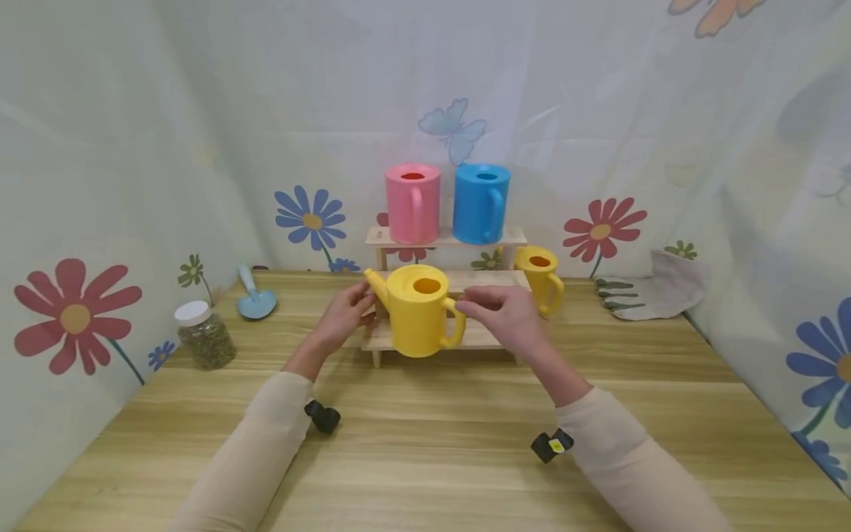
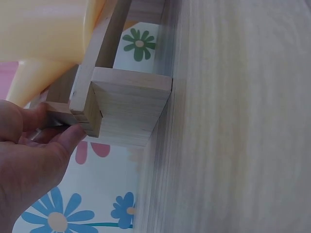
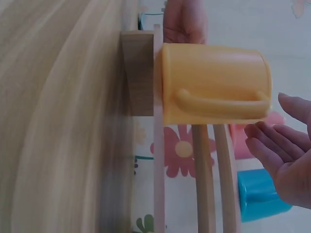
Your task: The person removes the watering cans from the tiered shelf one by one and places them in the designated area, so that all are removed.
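Observation:
A yellow watering can [image 1: 416,321] stands on the lowest step of a small wooden tiered stand [image 1: 482,336], spout to the left and handle to the right. My left hand [image 1: 344,314] is at the stand's left end, below the spout; in the left wrist view its thumb and fingers pinch the end of a wooden slat [image 2: 87,109]. Beside the can's handle is my right hand [image 1: 510,314], its fingers extended. The right wrist view shows this hand [image 3: 289,150] apart from the can [image 3: 218,73], holding nothing.
On the top step are a pink watering can [image 1: 402,207] and a blue one [image 1: 475,207]. Another yellow watering can [image 1: 535,273] stands behind at right. A glove [image 1: 665,288] lies farther right; a light-blue trowel [image 1: 256,301] and a lidded jar [image 1: 207,341] are at left.

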Demonstrator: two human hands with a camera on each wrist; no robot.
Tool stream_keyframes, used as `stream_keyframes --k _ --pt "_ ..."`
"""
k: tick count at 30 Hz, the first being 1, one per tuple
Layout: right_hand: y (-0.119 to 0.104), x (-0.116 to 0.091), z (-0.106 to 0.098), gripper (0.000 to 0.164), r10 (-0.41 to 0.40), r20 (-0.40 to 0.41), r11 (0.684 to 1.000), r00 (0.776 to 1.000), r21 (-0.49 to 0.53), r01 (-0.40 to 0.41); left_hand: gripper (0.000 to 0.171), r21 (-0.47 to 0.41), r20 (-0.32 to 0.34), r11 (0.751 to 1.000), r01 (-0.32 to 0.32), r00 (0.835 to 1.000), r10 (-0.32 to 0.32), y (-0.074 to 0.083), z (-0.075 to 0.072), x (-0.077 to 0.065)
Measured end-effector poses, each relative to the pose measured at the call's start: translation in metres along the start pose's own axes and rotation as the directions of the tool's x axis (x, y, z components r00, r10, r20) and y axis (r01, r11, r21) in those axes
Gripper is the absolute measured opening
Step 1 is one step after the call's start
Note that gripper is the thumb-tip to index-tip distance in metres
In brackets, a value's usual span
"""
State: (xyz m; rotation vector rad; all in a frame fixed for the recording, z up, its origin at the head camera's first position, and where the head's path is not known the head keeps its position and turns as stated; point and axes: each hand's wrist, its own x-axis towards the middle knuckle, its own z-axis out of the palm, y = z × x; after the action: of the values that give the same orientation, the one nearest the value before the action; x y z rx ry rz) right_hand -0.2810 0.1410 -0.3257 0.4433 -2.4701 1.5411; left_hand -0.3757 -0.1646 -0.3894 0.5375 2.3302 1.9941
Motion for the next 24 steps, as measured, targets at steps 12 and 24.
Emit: stream_keyframes --k 12,24 --pt "0.013 0.003 0.025 0.035 -0.128 -0.044 0.989 0.991 0.075 0.131 0.049 0.001 0.004 1.000 -0.001 1.000 0.001 0.002 0.000 0.000" --pt "0.010 0.003 0.036 0.032 -0.080 -0.120 0.983 0.990 0.155 0.098 0.048 0.012 0.009 1.000 -0.006 1.000 0.005 0.001 -0.001 0.000"
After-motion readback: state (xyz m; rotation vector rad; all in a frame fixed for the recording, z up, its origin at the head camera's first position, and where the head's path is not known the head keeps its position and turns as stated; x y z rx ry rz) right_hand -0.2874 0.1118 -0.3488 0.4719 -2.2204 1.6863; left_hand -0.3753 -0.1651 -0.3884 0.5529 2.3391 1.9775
